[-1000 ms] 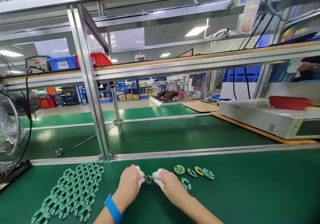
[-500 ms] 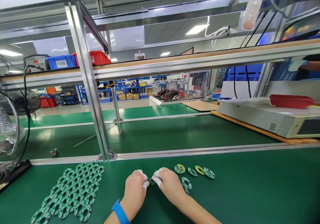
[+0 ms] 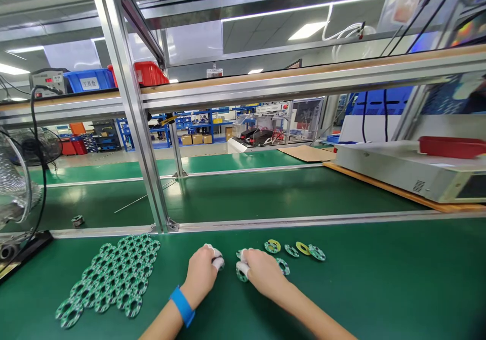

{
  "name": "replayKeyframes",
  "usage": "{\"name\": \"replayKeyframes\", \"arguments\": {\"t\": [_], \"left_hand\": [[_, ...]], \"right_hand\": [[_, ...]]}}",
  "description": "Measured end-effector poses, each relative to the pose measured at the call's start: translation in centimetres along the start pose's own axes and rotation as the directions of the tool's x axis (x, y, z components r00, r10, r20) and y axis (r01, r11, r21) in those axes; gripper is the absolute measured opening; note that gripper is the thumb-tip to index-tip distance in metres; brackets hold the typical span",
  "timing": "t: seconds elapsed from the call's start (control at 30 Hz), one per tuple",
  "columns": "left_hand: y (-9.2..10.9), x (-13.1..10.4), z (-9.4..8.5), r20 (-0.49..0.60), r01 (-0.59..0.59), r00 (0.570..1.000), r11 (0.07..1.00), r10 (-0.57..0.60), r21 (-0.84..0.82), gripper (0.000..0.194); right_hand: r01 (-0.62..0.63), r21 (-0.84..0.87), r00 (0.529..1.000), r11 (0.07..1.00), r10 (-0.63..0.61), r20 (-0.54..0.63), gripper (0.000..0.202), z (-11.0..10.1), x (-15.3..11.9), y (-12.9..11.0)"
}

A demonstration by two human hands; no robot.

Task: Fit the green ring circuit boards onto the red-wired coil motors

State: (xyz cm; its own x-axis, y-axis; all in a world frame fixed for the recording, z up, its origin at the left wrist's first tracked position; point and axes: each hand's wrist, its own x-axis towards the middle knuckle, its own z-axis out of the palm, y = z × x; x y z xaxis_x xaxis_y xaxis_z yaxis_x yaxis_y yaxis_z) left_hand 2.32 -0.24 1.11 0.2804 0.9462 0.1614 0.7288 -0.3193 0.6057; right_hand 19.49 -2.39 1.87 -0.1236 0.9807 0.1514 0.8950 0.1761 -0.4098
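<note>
My left hand point(image 3: 204, 269), with white finger covers and a blue wristband point(image 3: 183, 306), is closed on a small green ring at its fingertips, mostly hidden. To its right, my right hand point(image 3: 261, 271) pinches a green ring-shaped board point(image 3: 241, 275); another edge shows above its fingers. Several loose green and yellow rings lie just beyond and right of it, among them a yellow ring point(image 3: 302, 248) and a green ring point(image 3: 316, 252). At the left, many green ring boards point(image 3: 110, 274) lie side by side in a flat group.
An upright metal post point(image 3: 132, 102) stands behind the ring group and carries a shelf with a blue bin point(image 3: 90, 81) and a red bin point(image 3: 149, 73). A grey instrument point(image 3: 395, 170) sits at the right. A black fan point(image 3: 38, 147) is at the far left.
My hands have moved apart, and a green ring now shows under my right fingers. The camera view has tilted and shifted slightly.
</note>
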Motion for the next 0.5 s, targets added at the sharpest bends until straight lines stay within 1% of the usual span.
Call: {"name": "replayKeyframes", "arguments": {"t": [0.07, 0.17, 0.23, 0.27, 0.37, 0.43, 0.5], "left_hand": [[-0.3, 0.5, 0.4, 0.031, -0.015, 0.999, 0.992, 0.019, -0.124, 0.016], [-0.4, 1.1, 1.2, 0.060, -0.005, 0.998, 0.956, 0.023, -0.294, 0.025], [-0.3, 1.4, 1.5, 0.063, -0.006, 0.997, 0.927, 0.032, -0.376, 0.028], [-0.3, 1.4, 1.5, 0.061, -0.013, 0.997, 0.913, 0.041, -0.407, 0.028], [-0.7, 1.3, 1.0, 0.061, -0.044, 0.995, 0.890, 0.080, -0.453, 0.027], [-1.1, 1.2, 0.6, 0.077, -0.058, 0.992, 0.894, 0.103, -0.443, 0.023], [-1.4, 1.1, 0.3, 0.089, -0.064, 0.990, 0.910, 0.110, -0.410, 0.019]], "right_hand": [[0.020, 0.082, 1.000, 0.996, -0.019, -0.012, 0.012, -0.3, 0.3, 0.2], [0.098, 0.268, 0.994, 0.958, -0.106, 0.014, 0.014, 0.0, 0.9, 0.1], [0.109, 0.384, 0.990, 0.917, -0.137, 0.045, 0.015, 0.4, 1.3, 0.0], [0.098, 0.427, 0.990, 0.899, -0.133, 0.052, 0.017, 0.7, 1.5, 0.1], [0.064, 0.504, 0.996, 0.861, -0.086, 0.021, 0.022, 1.1, 2.0, 0.8], [0.056, 0.522, 0.998, 0.851, -0.055, -0.018, 0.027, 1.0, 2.3, 1.5], [0.061, 0.514, 0.998, 0.855, -0.048, -0.037, 0.031, 0.7, 2.4, 1.9]]}}
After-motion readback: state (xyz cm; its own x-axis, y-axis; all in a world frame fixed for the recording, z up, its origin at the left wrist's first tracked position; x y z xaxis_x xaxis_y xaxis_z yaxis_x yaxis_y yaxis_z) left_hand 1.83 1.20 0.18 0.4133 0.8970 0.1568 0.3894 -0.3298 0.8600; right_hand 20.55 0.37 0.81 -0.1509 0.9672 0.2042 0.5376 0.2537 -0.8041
